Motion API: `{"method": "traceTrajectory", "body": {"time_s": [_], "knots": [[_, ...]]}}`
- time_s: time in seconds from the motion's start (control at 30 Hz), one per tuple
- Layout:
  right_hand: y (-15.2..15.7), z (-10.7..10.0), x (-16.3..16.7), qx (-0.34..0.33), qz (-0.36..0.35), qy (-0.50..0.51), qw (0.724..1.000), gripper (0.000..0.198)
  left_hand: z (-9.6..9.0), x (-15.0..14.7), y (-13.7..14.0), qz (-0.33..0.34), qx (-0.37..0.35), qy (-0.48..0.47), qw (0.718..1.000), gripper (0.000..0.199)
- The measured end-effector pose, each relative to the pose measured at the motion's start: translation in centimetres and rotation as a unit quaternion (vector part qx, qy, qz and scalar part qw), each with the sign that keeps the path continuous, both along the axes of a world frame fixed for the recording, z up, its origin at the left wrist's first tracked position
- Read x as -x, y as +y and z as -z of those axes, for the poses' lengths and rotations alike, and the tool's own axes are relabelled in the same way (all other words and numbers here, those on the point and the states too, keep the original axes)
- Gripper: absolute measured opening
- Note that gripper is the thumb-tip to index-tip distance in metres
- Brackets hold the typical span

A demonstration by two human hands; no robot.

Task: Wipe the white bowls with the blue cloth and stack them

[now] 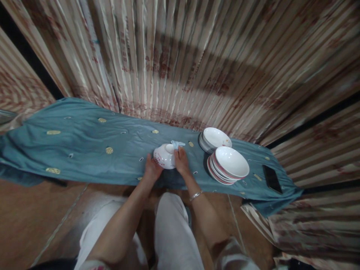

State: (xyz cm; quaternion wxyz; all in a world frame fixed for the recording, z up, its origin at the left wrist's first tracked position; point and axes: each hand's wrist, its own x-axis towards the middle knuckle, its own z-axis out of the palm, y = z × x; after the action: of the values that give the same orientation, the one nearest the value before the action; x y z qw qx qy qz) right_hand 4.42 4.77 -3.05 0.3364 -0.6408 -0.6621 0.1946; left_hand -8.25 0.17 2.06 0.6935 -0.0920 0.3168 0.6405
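A white bowl (163, 157) with small red markings is turned bottom up, its foot ring facing me, over the near middle of the cloth-covered table. My left hand (152, 168) grips the bowl's left rim. On its right side, my right hand (181, 159) presses a pale blue cloth (177, 144) against the bowl near the foot; the fingers are closed on the cloth. I cannot tell whether the bowl rests on the table or is lifted slightly.
To the right stand a stack of red-rimmed white bowls (232, 162) and, behind it, a stack of white plates or shallow bowls (216, 137). A black phone (272, 179) lies farther right. The teal tablecloth (87, 150) covers the long table; a patterned curtain (174, 67) hangs behind.
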Motion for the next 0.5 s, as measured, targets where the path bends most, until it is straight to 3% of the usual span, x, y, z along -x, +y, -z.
{"method": "traceTrajectory", "body": {"time_s": [0.33, 0.5], "knots": [[-7.5, 1.7, 1.7, -0.033, 0.010, -0.035, 0.999, 0.079, -0.6, -0.4, -0.3, 0.002, -0.020, 0.018, 1.000, 0.059], [-8.5, 2.0, 1.6, -0.072, 0.010, -0.075, 0.995, 0.078, -1.5, -0.8, -0.6, 0.001, -0.032, 0.033, 0.999, 0.058]]}}
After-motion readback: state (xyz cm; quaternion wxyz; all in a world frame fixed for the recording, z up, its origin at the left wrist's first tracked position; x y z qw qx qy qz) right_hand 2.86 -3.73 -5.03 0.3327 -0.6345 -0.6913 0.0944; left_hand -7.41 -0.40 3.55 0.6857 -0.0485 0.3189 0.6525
